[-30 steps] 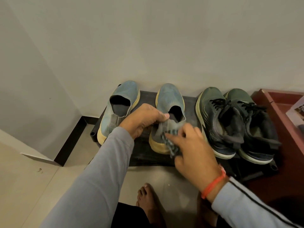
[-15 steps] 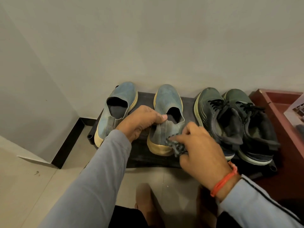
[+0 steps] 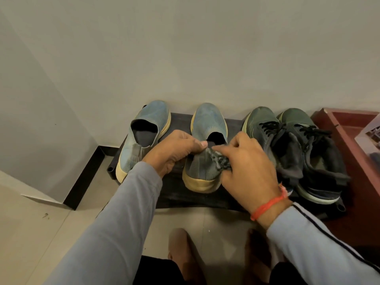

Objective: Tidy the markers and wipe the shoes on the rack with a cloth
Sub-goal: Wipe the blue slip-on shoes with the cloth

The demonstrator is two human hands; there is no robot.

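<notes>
L hand pinches heel collar of middle blue shoe on black rack; R hand clamped on bunched dark cloth, pressed to shoe's heel. 2nd blue shoe at 9 o'clock, green pair at 3. No markers in view.

A plain pale wall meets a side wall at a corner on the left. A black skirting runs along its base. The floor has beige tiles. A reddish wooden cabinet stands at right.
</notes>
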